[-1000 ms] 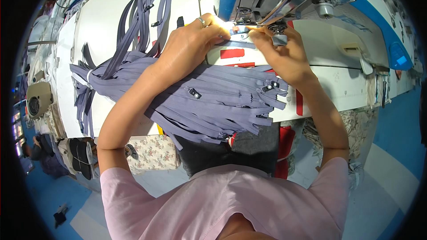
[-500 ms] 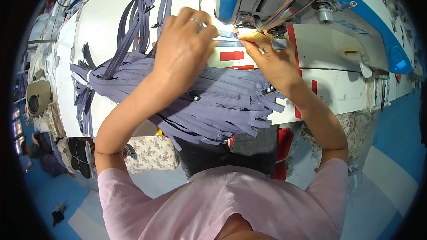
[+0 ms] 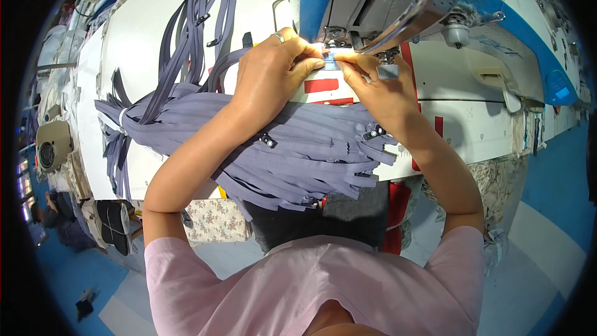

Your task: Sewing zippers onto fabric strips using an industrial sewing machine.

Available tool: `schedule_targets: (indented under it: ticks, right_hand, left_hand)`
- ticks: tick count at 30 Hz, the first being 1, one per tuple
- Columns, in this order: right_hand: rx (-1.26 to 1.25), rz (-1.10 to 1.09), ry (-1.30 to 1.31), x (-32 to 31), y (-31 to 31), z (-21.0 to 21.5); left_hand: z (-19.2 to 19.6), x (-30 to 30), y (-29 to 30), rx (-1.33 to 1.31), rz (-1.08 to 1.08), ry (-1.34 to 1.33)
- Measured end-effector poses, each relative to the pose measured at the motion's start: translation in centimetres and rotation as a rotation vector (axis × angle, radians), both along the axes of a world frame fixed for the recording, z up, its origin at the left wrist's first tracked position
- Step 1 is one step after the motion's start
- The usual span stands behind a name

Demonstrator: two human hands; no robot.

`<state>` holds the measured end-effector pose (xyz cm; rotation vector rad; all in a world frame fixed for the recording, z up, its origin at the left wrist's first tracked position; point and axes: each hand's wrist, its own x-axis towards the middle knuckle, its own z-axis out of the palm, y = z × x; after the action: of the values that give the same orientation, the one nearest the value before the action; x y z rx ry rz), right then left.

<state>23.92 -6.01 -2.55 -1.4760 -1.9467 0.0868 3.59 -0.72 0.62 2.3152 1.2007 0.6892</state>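
Note:
Under the sewing machine (image 3: 320, 0) head, both hands pinch a greyish-blue zipper (image 3: 331, 64) in the bright lamp light. My left hand (image 3: 268, 71) has thumb and fingertips closed on it just left of the needle area. My right hand (image 3: 382, 90) pinches it from the other side, the fingertips almost meeting the left ones. Part of the zipper runs out behind my left hand. Below my wrists a thick bundle of grey-purple zippers (image 3: 298, 149) lies across the table, tied with a white band (image 3: 123, 121) at its left. Black sliders show on some.
More loose zippers (image 3: 194, 37) trail toward the far left of the white table (image 3: 140, 31). Red strips (image 3: 321, 85) mark the machine bed. A metal arm (image 3: 429, 12) curves beside the machine head. A floral cloth (image 3: 217, 219) hangs below the table's front edge.
My left hand has moved right and slightly down, its fingertips closing in beside the right ones. My right hand stays nearly in place. The bundle has barely shifted.

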Motion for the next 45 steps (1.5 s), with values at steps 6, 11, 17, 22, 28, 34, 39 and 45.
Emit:
schedule_targets:
  ticks: [6,11,17,22,28,34,39,45]
  right_hand:
    - [0.024,0.103,0.02,0.6,0.3,0.3]
    - [-0.041,0.067,0.083,0.5,0.9,0.3]
    - [-0.111,0.1,0.107,0.7,1.2,-0.1]
    - [-0.096,0.087,0.142,0.9,1.4,-0.7]
    - [-0.047,0.099,0.014,1.0,1.2,0.2]
    - [0.061,0.087,-0.024,0.2,0.6,1.4]
    - [-0.218,0.046,0.094,0.9,0.8,0.4]
    - [0.053,0.131,-0.24,1.3,0.8,-1.8]
  left_hand:
    - [-0.6,-0.2,0.6,0.035,-0.034,-0.047]
    - [-0.6,-0.1,1.1,0.058,0.005,0.01]
    - [-0.5,-0.4,1.0,0.091,0.026,0.079]
    - [-1.1,-0.2,1.3,0.155,0.022,0.085]
    - [-1.0,-0.2,1.4,0.17,-0.002,0.0]
    - [-0.7,-0.3,1.2,0.106,0.034,0.075]
    - [-1.2,-0.6,1.6,0.187,-0.01,0.106]
    - [-0.4,-0.5,0.9,0.177,0.017,0.109]
